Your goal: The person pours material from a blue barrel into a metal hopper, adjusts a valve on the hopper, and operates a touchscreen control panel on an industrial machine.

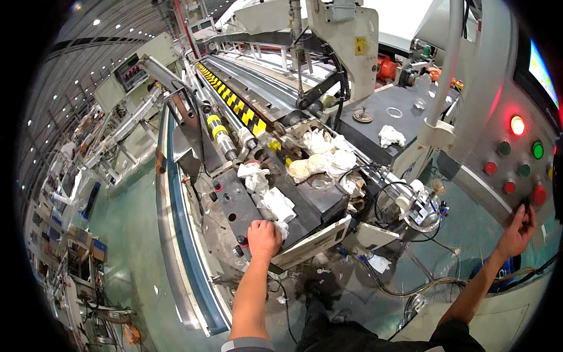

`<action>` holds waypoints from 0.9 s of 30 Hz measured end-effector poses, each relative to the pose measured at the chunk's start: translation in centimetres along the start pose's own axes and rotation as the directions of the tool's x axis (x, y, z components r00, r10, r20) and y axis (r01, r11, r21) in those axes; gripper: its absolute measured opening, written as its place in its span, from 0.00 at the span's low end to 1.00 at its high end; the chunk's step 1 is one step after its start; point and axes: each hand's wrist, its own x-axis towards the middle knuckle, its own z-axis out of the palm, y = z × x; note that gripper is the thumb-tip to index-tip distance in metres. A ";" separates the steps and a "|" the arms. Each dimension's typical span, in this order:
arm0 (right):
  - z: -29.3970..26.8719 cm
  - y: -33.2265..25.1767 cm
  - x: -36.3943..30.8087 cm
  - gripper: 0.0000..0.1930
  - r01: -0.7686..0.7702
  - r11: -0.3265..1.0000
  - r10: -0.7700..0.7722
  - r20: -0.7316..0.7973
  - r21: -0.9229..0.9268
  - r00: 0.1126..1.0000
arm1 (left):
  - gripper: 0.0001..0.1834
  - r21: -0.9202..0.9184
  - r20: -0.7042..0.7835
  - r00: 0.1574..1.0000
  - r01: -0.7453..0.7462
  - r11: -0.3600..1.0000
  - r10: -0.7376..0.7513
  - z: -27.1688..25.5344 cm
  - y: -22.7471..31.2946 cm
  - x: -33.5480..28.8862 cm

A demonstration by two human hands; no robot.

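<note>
My left hand (264,239) is closed and rests at the near end of a dark metal machine block (234,202). Its fingertips are hidden, so what they grip, if anything, cannot be seen. Crumpled white rags (275,204) lie just beyond it, and a black knob (242,240) sticks up at its left. On the far right my right hand (518,232) reaches up to the grey control panel (481,146). Its fingers pinch a small black knob (522,209), mostly covered by them, below a red push button (539,195). A red lamp (517,125) glows higher on the panel.
A long roller machine with a yellow-black striped bar (231,101) runs away from me. Soiled white wads (322,158) lie on its near end. A dark table (375,120) holds a metal disc part (363,115). Hoses and cables (404,290) cross the floor near my feet.
</note>
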 end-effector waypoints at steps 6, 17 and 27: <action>-0.7 1.6 0.7 0.18 0.023 1.000 -0.023 0.019 0.005 1.000 | 0.07 0.002 0.007 1.000 -0.003 1.000 0.003 0.2 0.5 0.4; -0.4 1.3 0.4 0.17 -0.004 1.000 0.004 -0.006 -0.012 1.000 | 0.08 0.002 0.004 1.000 -0.001 1.000 0.001 0.1 0.3 0.3; -0.1 -0.8 0.2 0.18 0.066 0.996 -0.068 -0.036 -0.057 0.997 | 0.08 0.012 0.047 0.999 0.015 1.000 -0.016 -0.1 0.5 0.5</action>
